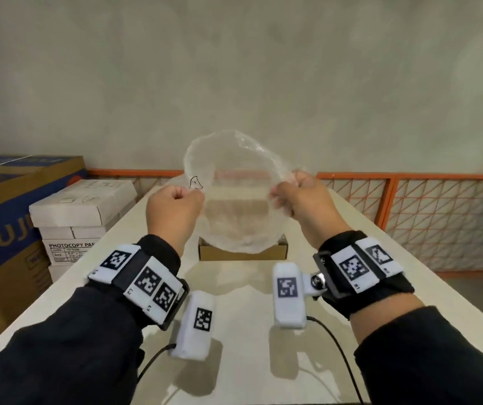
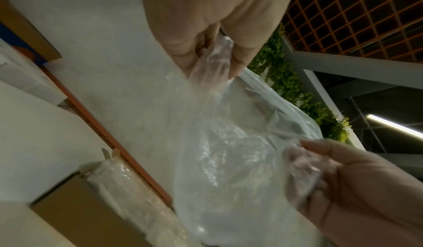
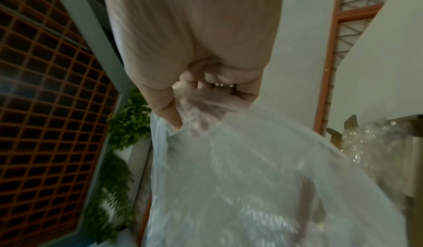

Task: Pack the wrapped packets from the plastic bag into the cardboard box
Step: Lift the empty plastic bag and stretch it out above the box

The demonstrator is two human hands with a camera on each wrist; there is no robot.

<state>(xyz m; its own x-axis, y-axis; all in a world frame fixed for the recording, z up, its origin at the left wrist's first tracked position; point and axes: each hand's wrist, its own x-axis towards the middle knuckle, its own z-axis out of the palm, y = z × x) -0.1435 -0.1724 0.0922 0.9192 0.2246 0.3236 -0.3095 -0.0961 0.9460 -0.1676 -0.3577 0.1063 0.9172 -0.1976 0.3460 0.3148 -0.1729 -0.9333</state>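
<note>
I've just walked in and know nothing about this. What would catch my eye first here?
Probably the clear plastic bag, held up in mid-air above the white table, with the left hand and the right hand each gripping one side of it. Right behind and below it sits an open cardboard box holding bubble-wrapped packets. Both wrists carry white bands with black square markers.

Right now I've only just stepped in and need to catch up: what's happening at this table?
A person is holding a clear plastic bag up in the air, the left hand gripping one edge and the right hand the other. It hangs above an open cardboard box on the white table. Bubble-wrapped packets already lie in the box. Whether anything remains in the bag is hard to tell.
</note>
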